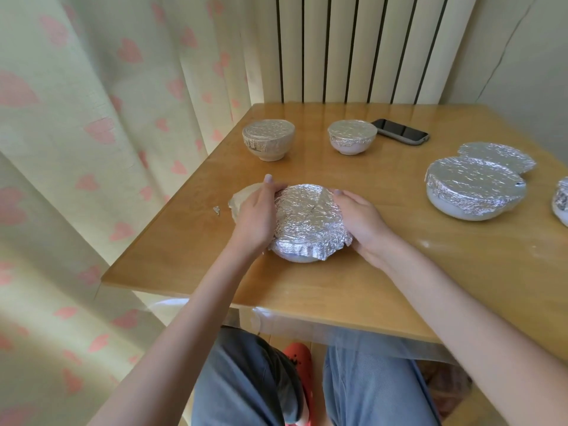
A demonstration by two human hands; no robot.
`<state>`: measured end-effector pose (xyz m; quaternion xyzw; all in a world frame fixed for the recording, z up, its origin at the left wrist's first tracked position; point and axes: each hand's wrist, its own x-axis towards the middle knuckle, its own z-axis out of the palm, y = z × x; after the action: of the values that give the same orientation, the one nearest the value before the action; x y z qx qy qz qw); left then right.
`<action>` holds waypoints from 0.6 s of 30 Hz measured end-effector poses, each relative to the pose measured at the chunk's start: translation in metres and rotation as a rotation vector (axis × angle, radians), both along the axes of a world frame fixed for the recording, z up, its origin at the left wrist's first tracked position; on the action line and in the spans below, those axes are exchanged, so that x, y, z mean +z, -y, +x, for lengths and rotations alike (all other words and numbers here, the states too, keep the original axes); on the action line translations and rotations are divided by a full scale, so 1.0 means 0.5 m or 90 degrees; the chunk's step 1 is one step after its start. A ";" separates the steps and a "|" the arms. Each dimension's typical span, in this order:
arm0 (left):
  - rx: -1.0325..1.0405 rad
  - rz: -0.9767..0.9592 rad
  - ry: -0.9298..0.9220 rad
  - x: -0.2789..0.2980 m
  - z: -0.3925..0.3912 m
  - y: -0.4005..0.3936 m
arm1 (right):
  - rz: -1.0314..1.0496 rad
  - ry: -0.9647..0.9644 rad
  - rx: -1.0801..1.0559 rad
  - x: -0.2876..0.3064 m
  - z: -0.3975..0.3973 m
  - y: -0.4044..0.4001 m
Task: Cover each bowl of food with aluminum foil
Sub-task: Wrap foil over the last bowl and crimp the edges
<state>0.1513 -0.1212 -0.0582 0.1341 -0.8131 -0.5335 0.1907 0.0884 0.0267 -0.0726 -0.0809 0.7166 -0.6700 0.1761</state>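
**Hands crimping foil on the near bowl: tearing and sliding are the risks**

Both hands cup the foil-covered bowl (309, 224) near the front edge of the wooden table (399, 272). The left hand (255, 215) curls against the bowl's left side, the right hand (361, 222) wraps the right side, and both press the aluminum foil (307, 210) down around the rim.

A crease or seam crosses the top of the foil; hard squeezing there could split it, I judge. The skirt at the front flares outward, so it may lift if not tucked. Uneven pressure from either side could push the bowl toward the table edge.

Behind the left hand lies a pale flat object (242, 196), possibly a plate or lid, though it is mostly hidden. A foil scrap (217, 210) lies just beside it. Two small covered bowls (268, 138) (352, 136), a smartphone (399, 131) and larger covered dishes (475, 186) stand well apart.
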 end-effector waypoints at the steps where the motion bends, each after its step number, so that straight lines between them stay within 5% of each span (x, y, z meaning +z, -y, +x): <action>1: 0.039 0.006 -0.013 -0.001 0.011 -0.014 | 0.001 0.006 0.041 0.009 -0.007 -0.009; 7: 0.087 0.009 -0.023 -0.014 0.050 -0.032 | 0.243 -0.136 0.196 0.061 -0.030 -0.021; 10: 0.085 -0.148 -0.058 -0.012 0.077 0.033 | 0.271 -0.232 0.136 0.094 -0.020 -0.030; 15: -0.141 -0.459 0.311 -0.066 0.058 0.145 | 0.234 -0.245 0.116 0.086 0.009 -0.023; 18: -0.137 -0.542 0.361 -0.075 0.026 0.156 | 0.196 -0.206 0.107 0.079 0.015 -0.018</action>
<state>0.1645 -0.1991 -0.0959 0.0996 -0.9869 -0.1146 -0.0550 0.0959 0.0359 -0.0333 -0.2188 0.8201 -0.5139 0.1243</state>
